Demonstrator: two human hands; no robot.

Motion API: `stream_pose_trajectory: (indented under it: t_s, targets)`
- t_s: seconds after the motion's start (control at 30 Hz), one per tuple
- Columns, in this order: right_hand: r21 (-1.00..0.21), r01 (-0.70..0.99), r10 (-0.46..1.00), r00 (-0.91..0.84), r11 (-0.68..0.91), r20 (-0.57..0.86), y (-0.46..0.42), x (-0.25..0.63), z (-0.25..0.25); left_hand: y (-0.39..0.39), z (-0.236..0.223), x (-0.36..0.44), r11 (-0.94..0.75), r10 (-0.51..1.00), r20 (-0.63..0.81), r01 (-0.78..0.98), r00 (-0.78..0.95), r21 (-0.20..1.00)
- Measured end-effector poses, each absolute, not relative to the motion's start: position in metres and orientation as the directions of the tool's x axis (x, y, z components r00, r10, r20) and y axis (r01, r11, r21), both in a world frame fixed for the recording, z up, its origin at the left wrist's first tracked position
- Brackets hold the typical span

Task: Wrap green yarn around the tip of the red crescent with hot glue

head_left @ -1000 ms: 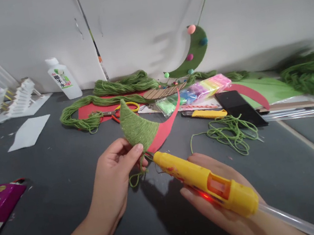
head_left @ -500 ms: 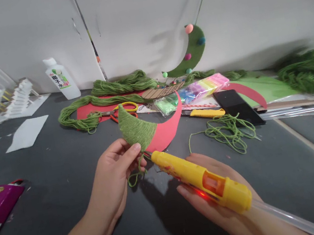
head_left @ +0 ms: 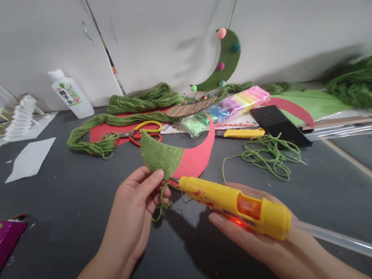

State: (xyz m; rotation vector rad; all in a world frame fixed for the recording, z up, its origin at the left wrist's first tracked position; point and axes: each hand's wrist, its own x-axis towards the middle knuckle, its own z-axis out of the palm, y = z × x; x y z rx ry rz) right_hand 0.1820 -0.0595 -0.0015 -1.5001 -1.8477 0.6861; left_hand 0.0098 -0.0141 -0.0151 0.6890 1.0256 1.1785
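Between the thumb and fingers of my left hand (head_left: 142, 197) is a red crescent cutout (head_left: 198, 156), its left half wrapped in green yarn (head_left: 162, 155). A loose yarn end dangles under those fingers. My right hand (head_left: 259, 236) is wrapped round a yellow hot glue gun (head_left: 231, 198), with a clear glue stick (head_left: 338, 240) poking out of its back and a red light glowing underneath. The gun's nozzle points at the crescent's lower edge, close by the left fingertips; whether it touches I cannot tell.
Behind the crescent lie scissors (head_left: 148, 129), a green yarn skein (head_left: 144, 101), a bag of coloured pompoms (head_left: 227, 109), a yellow cutter (head_left: 244, 133) and a black phone (head_left: 280, 126). Tangled yarn (head_left: 269, 156) lies right. A bottle (head_left: 72, 94) stands by the wall; a purple power strip (head_left: 0, 246) lies left.
The glue gun's rear has risen slightly, and its nozzle stays at the crescent's lower edge. The crescent has tipped a little lower. Both hands keep their holds.
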Motion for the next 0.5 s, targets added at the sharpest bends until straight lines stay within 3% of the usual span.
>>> stream_pose_trajectory:
  t_s: [0.3,0.5]
  targets:
    - [-0.643,0.701,0.947,-0.171,0.31,0.271,-0.0604,0.1836,-0.0005,-0.0131,-0.0147,0.0099,0.307,0.946,-0.317,-0.475,0.061,0.824]
    - [-0.674,0.687,0.959,-0.137,0.272,0.247,-0.0589,0.1828,0.0034,-0.0137,-0.0134,0.0102,0.321,0.941,-0.333,-0.479,0.063,0.817]
